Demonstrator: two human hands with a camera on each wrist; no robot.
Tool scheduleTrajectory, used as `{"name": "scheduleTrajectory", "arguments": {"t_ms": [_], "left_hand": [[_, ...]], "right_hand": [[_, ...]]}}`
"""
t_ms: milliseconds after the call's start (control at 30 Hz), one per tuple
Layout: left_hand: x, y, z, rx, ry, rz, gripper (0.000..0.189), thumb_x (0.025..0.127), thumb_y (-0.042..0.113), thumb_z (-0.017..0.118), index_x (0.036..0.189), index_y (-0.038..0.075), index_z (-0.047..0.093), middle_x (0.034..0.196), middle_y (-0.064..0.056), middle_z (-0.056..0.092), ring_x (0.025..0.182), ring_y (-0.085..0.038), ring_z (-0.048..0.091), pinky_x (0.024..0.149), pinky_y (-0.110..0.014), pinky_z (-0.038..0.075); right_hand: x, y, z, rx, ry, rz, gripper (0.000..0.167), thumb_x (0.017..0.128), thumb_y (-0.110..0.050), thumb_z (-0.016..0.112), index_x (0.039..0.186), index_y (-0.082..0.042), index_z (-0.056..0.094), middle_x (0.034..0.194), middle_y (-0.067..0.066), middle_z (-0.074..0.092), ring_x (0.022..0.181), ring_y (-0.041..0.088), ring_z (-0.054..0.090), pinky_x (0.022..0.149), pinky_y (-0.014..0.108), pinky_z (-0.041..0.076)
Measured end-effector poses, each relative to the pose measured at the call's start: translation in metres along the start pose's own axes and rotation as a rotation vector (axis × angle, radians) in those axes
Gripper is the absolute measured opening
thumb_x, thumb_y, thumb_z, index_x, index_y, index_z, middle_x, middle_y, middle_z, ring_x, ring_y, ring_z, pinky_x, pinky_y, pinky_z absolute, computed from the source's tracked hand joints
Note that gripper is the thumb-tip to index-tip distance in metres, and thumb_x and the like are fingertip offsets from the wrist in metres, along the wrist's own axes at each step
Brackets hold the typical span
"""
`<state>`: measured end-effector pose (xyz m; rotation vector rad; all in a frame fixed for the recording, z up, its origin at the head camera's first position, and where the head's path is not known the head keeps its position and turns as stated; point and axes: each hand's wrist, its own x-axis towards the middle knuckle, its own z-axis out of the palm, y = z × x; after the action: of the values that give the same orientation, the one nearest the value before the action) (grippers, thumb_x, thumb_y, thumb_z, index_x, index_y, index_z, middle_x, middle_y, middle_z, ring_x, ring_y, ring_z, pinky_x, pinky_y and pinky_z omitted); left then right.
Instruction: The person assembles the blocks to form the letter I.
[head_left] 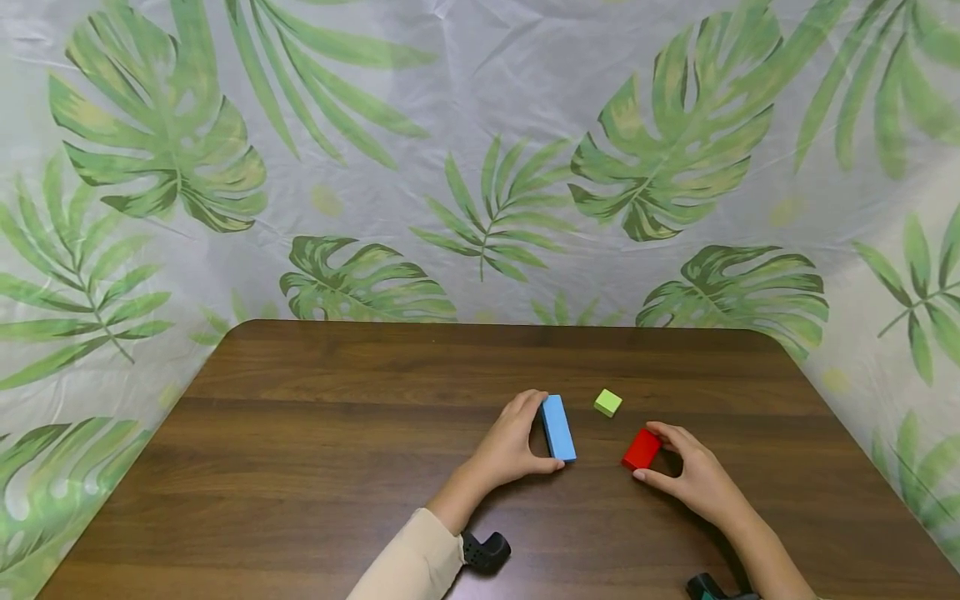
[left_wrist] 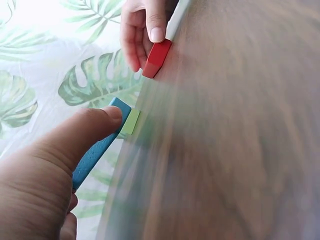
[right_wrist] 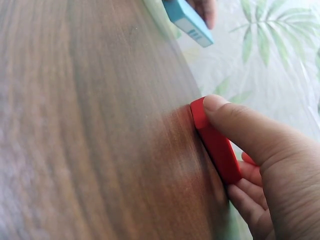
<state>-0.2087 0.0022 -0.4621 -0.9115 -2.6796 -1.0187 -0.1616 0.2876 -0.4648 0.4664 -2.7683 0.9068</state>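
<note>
My left hand (head_left: pixel 512 443) grips a long blue block (head_left: pixel 558 428) by its two ends, thumb at the near end and fingers at the far one. In the right wrist view, that blue block (right_wrist: pixel 189 24) looks tilted, with markings on one end. To the right, my right hand (head_left: pixel 701 477) pinches a shorter red block (head_left: pixel 641 450) between thumb and fingers; the right wrist view has the red block (right_wrist: pixel 217 145) low at the tabletop. Between the two held blocks and a little farther back, a small light-green block (head_left: pixel 607 403) lies on the table, touched by neither hand.
A dark brown wooden table (head_left: pixel 285 475) with rounded far corners lies beneath everything. Behind it hangs a pale leaf-print cloth (head_left: pixel 495 100). A black device (head_left: pixel 486 553) is at the left wrist, and another black device (head_left: pixel 712 588) is near the right wrist.
</note>
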Motion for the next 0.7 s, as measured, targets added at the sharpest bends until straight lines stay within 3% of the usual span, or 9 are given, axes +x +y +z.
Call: {"name": "scheduleTrajectory", "arguments": {"t_ms": [700], "left_hand": [[-0.021, -0.007, -0.022, 0.001, -0.039, 0.051, 0.094, 0.065, 0.040, 0.078, 0.138, 0.007, 0.030, 0.138, -0.005, 0.033, 0.125, -0.020, 0.031, 0.097, -0.037, 0.034]], "right_hand": [[0.000, -0.001, 0.000, 0.002, -0.017, 0.026, 0.072, 0.071, -0.038, 0.074, 0.126, -0.002, 0.045, 0.116, 0.015, 0.051, 0.098, 0.033, 0.054, 0.080, 0.048, 0.043]]}}
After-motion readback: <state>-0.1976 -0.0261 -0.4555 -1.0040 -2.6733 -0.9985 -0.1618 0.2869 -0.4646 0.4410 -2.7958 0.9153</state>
